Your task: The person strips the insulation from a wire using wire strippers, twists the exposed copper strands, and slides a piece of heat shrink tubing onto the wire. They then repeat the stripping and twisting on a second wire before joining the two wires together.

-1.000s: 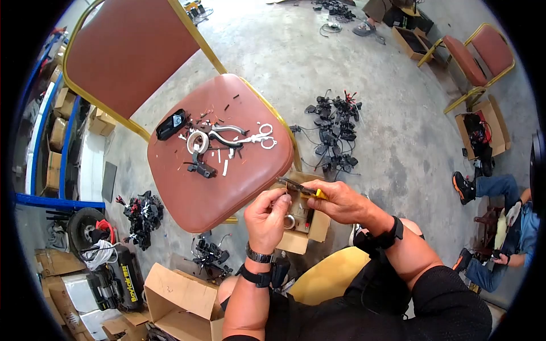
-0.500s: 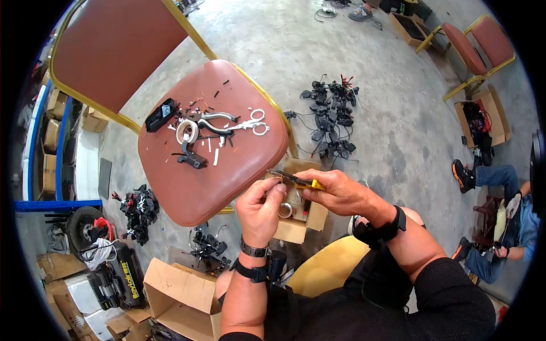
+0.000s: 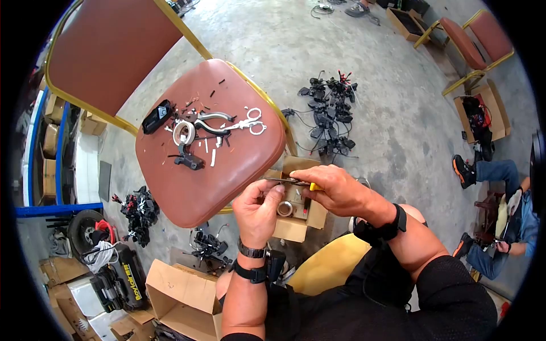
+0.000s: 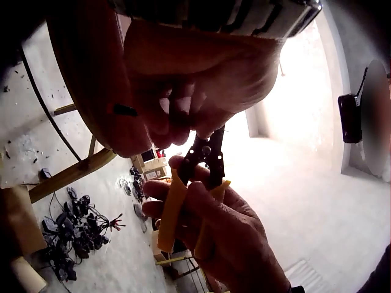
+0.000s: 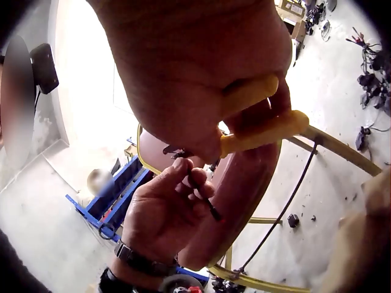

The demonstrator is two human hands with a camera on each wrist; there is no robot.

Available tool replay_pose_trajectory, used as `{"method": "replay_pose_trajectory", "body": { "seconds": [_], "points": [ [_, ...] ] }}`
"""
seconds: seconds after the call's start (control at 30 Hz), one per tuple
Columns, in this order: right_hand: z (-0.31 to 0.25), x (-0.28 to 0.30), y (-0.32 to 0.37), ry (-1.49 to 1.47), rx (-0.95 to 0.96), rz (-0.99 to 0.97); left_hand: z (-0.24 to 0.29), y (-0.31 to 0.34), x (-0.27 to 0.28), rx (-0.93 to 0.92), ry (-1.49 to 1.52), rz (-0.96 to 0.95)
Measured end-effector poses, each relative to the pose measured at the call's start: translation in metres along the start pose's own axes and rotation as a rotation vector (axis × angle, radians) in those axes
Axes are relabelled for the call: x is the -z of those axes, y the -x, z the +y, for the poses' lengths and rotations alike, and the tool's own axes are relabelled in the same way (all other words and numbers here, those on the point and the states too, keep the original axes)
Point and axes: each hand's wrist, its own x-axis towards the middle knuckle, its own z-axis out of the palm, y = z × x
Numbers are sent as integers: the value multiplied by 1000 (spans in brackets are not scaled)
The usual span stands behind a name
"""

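Observation:
My right hand [image 3: 341,190] grips wire strippers [image 4: 206,152] with dark plate jaws and yellow handles, its fingers wrapped round both handles. Thumb and fingertips of my left hand [image 3: 255,215] pinch a thin black cable [image 5: 201,192] whose short tail with a reddish end hangs below the fingers. The strippers' tip lies right at the left fingertips, which hide the cable's other end. Both hands are in front of a red padded chair seat [image 3: 227,184]. On it lie white-handled scissors [image 3: 250,122], pliers [image 3: 211,122], a tape roll [image 3: 183,132] and a black plastic part [image 3: 187,161].
Below my hands stands an open carton [image 3: 290,230]; a larger carton [image 3: 185,290] is at lower left. Heaps of black cabled parts [image 3: 327,116] lie on the floor. Another person [image 3: 520,221] sits at the far right, with a second chair [image 3: 463,59] further back.
The strippers have swung from a slant to nearly level, staying at the left fingertips. Both hands have shifted slightly left in the head view, as has the chair.

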Motion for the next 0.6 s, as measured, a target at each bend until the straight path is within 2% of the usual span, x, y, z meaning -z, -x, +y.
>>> {"method": "replay_pose_trajectory", "body": {
  "seconds": [0.23, 0.3, 0.43, 0.6],
  "points": [
    [-8, 3, -2, 389, 62, 68, -2, 0, 3, -23, -22, -16],
    [-8, 3, -2, 427, 88, 87, 1, 0, 1, -19, 16, -9],
    [-15, 6, -5, 454, 115, 109, -5, 0, 6, -151, -38, -32],
    [-17, 5, -7, 430, 160, 152, 0, 3, 3, -128, 75, -56]
  ]
}}
